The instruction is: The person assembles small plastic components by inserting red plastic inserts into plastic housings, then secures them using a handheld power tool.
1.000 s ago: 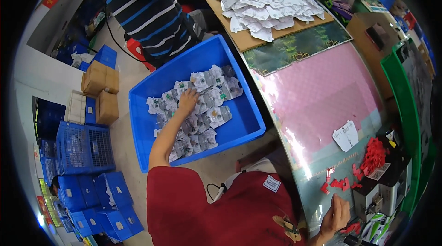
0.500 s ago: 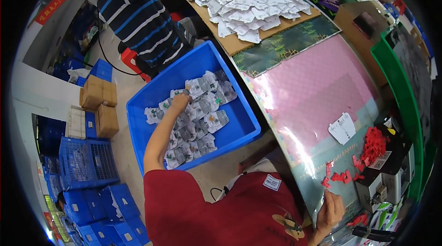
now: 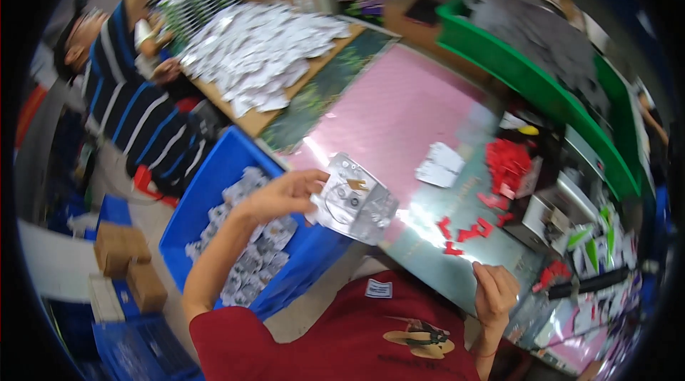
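My left hand (image 3: 289, 194) grips the left edge of a flat white-and-grey piece (image 3: 357, 199), which has dark round marks and a small tan part on its face. It is held up between the blue bin (image 3: 314, 267) and the table. Similar pieces (image 3: 260, 267) lie in the bin below my left forearm. My right hand (image 3: 496, 295) is closed over the table's near right side, fingertips pressed together; what they hold, if anything, I cannot make out. Just beyond it are several small red pieces (image 3: 471, 230). A single white flat piece (image 3: 439, 165) lies farther back.
A wide pile of white pieces (image 3: 264, 46) covers the table's far left. The right side has a red heap (image 3: 508, 167), a silver-grey device (image 3: 546, 220) and a long green tray (image 3: 528, 60) of grey pieces. A person in a striped shirt (image 3: 139, 117) sits beyond the bin.
My left hand has come up out of the blue bin with a white-and-grey piece and moved right, to the table's edge. The view has turned toward the table. My right hand stays near the red pieces.
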Available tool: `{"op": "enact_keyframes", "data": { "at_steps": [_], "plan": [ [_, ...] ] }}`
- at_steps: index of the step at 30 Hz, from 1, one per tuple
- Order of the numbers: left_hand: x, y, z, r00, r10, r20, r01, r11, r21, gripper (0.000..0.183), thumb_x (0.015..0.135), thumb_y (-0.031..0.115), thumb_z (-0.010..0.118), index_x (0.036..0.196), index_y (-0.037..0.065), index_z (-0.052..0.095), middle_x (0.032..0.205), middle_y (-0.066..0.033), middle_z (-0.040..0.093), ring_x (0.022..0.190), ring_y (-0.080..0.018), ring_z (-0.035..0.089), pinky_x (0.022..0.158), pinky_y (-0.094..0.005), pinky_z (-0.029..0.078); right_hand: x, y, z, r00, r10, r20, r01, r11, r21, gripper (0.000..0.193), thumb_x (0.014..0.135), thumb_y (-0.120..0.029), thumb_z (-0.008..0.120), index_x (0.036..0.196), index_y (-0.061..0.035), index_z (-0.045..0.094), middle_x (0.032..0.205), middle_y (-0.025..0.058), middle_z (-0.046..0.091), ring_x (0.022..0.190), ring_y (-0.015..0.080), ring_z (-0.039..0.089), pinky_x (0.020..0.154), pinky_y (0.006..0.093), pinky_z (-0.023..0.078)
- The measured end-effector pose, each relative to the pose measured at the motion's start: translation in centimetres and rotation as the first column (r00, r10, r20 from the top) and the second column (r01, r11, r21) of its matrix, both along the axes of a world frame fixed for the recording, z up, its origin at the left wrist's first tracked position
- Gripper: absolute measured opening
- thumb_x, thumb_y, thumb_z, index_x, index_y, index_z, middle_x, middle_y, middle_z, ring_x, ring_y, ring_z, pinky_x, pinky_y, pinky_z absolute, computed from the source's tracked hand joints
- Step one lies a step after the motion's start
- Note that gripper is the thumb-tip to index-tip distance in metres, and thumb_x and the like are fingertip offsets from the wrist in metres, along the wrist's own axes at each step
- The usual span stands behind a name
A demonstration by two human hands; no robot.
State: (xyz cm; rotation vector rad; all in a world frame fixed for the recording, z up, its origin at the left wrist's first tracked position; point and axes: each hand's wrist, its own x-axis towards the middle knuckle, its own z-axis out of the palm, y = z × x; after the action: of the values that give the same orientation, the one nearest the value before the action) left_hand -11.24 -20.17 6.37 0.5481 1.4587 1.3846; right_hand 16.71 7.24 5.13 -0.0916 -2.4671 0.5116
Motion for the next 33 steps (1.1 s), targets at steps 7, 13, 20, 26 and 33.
{"op": "enact_keyframes", "data": {
  "at_steps": [7,13,20,26,33],
  "plan": [
    [9.6,13.8,-2.4,0.822,-0.18,0.541,0.094,0.978,0.184,0.052,0.069,-0.003,0.057,0.117,0.0,0.038,0.1,-0.0098,0.056,0.083,-0.0194,0.058,0.06,-0.0287,0.049,3.7,2.2,2.6,0.94,-0.293,-0.177,0.287,0.956,-0.057,0.023,0.06,0.014,0.059,0.079,0.0018,0.061,0.062,0.009,0.057,0.052,0.0179,0.054,0.047,0.0246,0.041],
    [16.0,18.6,-3.7,0.856,-0.116,0.504,0.007,0.977,0.212,0.042,0.072,-0.003,0.057,0.112,0.0,0.044,0.101,-0.0098,0.055,0.092,-0.021,0.056,0.069,-0.0323,0.047,4.9,2.5,4.3,0.905,-0.342,-0.253,0.288,0.93,-0.228,0.021,0.061,0.013,0.06,0.079,0.0036,0.061,0.064,0.01,0.059,0.054,0.0188,0.056,0.049,0.0246,0.042],
    [20.9,19.5,-3.3,0.819,-0.083,0.568,-0.064,0.97,0.235,0.052,0.072,-0.008,0.055,0.12,0.003,0.038,0.11,-0.0076,0.05,0.1,-0.0201,0.052,0.083,-0.0332,0.045,3.6,1.2,5.7,0.932,-0.354,-0.076,0.335,0.923,-0.188,0.021,0.06,0.001,0.066,0.08,-0.0013,0.061,0.084,0.0093,0.059,0.079,0.0265,0.053,0.065,0.0336,0.042],
    [23.6,18.5,-4.4,0.876,-0.024,0.482,-0.147,0.938,0.313,0.048,0.076,-0.008,0.052,0.12,0.003,0.037,0.109,-0.0062,0.048,0.102,-0.0153,0.048,0.084,-0.0279,0.043,2.7,-0.1,5.3,0.928,-0.368,0.061,0.37,0.929,-0.019,0.022,0.059,-0.012,0.071,0.076,-0.004,0.059,0.11,0.0125,0.049,0.096,0.0326,0.045,0.078,0.0396,0.04],
    [24.7,17.7,-5.1,0.956,0.196,0.217,-0.264,0.897,0.356,0.04,0.078,-0.005,0.052,0.116,0.0,0.04,0.105,-0.0062,0.05,0.097,-0.0143,0.05,0.081,-0.0258,0.043,2.5,-1.4,4.1,0.932,-0.363,0.007,0.362,0.93,0.059,0.02,0.06,-0.008,0.07,0.076,-0.0036,0.059,0.106,0.0126,0.052,0.094,0.0314,0.046,0.077,0.0376,0.041]
  ]
}}
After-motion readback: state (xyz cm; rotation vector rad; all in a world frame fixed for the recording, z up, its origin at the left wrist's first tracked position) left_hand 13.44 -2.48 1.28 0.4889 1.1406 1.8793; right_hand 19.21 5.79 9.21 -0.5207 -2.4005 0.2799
